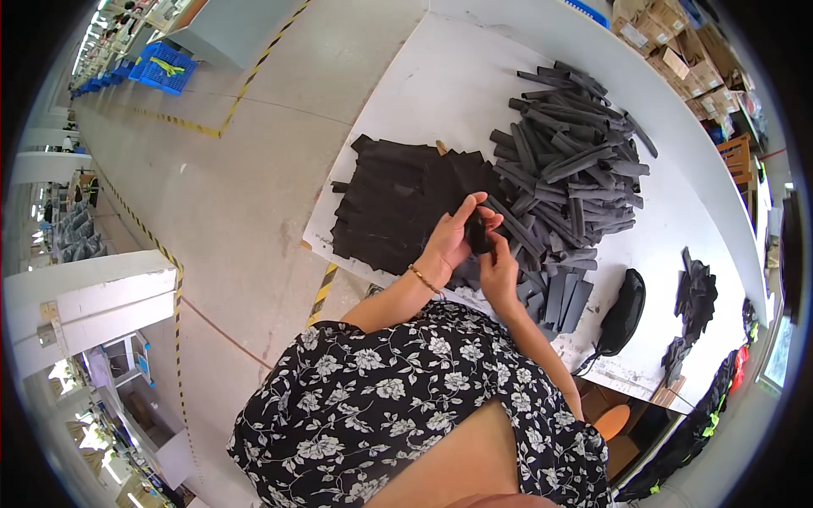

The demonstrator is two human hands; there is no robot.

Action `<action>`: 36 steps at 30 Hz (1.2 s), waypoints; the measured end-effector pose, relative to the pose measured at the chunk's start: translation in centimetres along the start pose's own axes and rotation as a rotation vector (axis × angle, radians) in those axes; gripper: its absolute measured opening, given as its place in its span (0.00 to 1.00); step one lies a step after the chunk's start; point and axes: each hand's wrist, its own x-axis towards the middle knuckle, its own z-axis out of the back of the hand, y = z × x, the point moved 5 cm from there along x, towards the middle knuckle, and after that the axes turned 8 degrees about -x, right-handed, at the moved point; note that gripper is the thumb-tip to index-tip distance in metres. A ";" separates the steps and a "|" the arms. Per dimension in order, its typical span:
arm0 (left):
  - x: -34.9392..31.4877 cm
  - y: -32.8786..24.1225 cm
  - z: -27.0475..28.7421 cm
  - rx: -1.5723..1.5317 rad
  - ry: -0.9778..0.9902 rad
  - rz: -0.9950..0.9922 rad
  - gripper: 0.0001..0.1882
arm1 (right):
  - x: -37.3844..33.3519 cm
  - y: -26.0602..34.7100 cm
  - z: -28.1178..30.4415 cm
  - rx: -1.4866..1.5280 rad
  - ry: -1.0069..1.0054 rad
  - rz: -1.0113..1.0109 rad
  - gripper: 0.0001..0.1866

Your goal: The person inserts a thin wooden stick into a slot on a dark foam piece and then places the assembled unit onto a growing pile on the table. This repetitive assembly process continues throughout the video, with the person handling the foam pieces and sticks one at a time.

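Small black fabric piece [477, 230] pinched between left hand [453, 237] and right hand [500, 269], both clamped on it, above worktop's [440, 76] near edge.

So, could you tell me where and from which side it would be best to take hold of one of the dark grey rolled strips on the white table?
Probably at the middle of a dark grey rolled strip lying on top of the pile, pinching across its narrow width from above. The strips are long and slim, and the top ones lie loose and crosswise with their sides exposed, while the white table blocks any approach from below.
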 end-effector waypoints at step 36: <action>6.9 -0.5 -1.9 0.526 0.011 0.141 0.29 | -0.1 -2.2 15.5 0.090 -0.171 -0.227 0.10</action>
